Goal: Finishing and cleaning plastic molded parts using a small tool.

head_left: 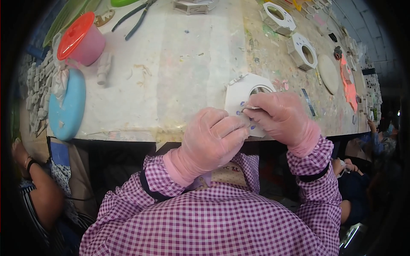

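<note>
A white eight-sided casting (235,93) with a round hole and small blue spots lies at the table's front edge. My gloved right hand (285,121) is over its right side, thumb and forefinger pinched together. A thin, pale sliver shows at those fingertips, too small to name. Close by on the left, my gloved left hand (213,138) is closed, its fingertips beside the casting's near edge. Whatever its fingers hold is hidden. Both hands wear pinkish, thin gloves, and they partly cover the casting.
Two similar white castings (303,52) lie at the right, near a round pale disc (328,73). To the left are a red-lidded pink mug (87,46), a blue oval pad (68,106), pliers (136,19) and heaped grey parts (39,87). Other people sit at both sides.
</note>
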`<state>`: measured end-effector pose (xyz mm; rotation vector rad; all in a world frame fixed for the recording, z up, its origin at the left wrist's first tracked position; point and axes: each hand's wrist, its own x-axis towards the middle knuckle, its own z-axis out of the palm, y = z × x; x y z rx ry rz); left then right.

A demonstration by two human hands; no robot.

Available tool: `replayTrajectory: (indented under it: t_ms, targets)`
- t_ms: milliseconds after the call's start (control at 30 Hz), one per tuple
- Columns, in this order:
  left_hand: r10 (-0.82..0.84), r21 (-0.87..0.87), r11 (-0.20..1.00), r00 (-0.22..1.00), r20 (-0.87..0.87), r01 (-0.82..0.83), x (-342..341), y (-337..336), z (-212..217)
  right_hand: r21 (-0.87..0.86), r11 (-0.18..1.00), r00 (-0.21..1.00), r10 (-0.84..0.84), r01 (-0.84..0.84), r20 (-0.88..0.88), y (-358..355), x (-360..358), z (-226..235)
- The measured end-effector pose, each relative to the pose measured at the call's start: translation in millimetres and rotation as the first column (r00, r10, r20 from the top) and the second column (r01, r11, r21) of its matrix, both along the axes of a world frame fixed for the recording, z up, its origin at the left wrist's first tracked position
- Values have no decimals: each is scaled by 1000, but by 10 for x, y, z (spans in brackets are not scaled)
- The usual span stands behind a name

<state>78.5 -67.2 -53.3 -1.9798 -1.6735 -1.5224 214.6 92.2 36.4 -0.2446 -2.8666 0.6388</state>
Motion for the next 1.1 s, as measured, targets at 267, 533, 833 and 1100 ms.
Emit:
replayTrajectory:
  t_ms: [267,533,833,1100]
  targets:
    - [4,-1,1000,1000,-4,-4,3,-2,0,-49,995,989,-85,92,123,23,-6,72]
    - [3,-4,1000,1000,17,-3,7,1,-7,4,994,970,-103,105,221,59,5,119]
    - [-15,-7,1000,1000,-20,15,5,10,-9,85,996,979,-2,-15,204,77,30,125]
    - [13,-6,1000,1000,9,-13,22,1,-4,51,990,981,-136,130,139,23,-13,-22]
